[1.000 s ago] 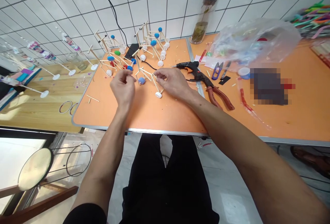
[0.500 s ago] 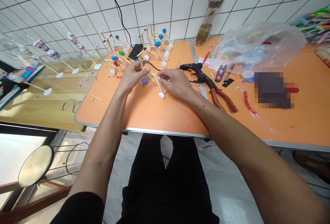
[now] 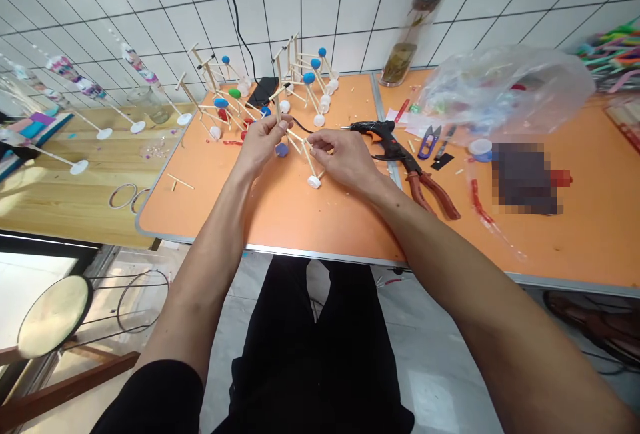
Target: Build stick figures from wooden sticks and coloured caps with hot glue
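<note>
My left hand (image 3: 259, 154) grips an upright wooden stick (image 3: 277, 106) of a small stick-built model. My right hand (image 3: 344, 162) pinches another stick of the same model (image 3: 303, 145) between thumb and fingers. The model hangs just above the orange table (image 3: 210, 201). A blue foam ball (image 3: 281, 150) sits low on it, and a white bottle-cap foot (image 3: 314, 182) rests near the table. Other joints are hidden by my fingers. Several finished stick models with blue balls (image 3: 305, 87) stand just beyond my hands.
A hot glue gun (image 3: 377, 131), red-handled pliers (image 3: 433, 196), blue thread snips (image 3: 429, 142) and a plastic bag (image 3: 505, 91) lie to the right. A glass bottle (image 3: 407, 27) stands against the tiled wall. A black cable (image 3: 300, 125) runs behind the models, and a wooden table (image 3: 65, 207) lies left.
My left hand has risen and moved right, with the model's upright stick now in its grip. The model sits closer to my hands' centre, and the view has shifted slightly.
</note>
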`<act>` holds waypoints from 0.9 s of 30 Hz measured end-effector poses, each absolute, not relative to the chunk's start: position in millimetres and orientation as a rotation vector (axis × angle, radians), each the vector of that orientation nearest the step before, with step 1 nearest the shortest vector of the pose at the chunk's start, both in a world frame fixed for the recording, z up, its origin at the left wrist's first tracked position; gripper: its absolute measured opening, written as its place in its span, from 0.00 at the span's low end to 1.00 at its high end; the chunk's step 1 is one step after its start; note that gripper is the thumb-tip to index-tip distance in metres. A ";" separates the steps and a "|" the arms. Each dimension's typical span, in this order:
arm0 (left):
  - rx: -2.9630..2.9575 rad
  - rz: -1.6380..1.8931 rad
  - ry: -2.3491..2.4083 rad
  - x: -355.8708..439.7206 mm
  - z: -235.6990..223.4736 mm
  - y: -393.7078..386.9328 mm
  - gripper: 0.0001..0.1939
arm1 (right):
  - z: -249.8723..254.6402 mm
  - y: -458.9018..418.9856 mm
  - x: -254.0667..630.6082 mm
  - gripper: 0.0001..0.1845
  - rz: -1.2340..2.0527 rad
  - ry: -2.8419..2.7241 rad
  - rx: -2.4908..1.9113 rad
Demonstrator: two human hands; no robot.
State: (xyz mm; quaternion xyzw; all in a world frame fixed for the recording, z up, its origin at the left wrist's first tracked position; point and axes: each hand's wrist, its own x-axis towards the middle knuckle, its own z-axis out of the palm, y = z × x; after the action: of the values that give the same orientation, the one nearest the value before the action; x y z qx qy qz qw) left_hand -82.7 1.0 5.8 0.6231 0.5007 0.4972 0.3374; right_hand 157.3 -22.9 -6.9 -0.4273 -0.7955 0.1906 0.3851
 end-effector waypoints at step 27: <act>1.632 1.293 1.245 -93.7 -4.3 7.1 0.20 | -11.5 -0.6 175.2 0.14 0.389 -1.814 -1.049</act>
State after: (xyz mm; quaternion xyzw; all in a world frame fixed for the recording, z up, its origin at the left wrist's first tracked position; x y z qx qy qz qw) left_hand -93.7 7.1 -4.3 0.6303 0.4805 0.4992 0.3502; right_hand 175.2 -0.6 -11.5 -0.4308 -0.7447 0.1598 0.4840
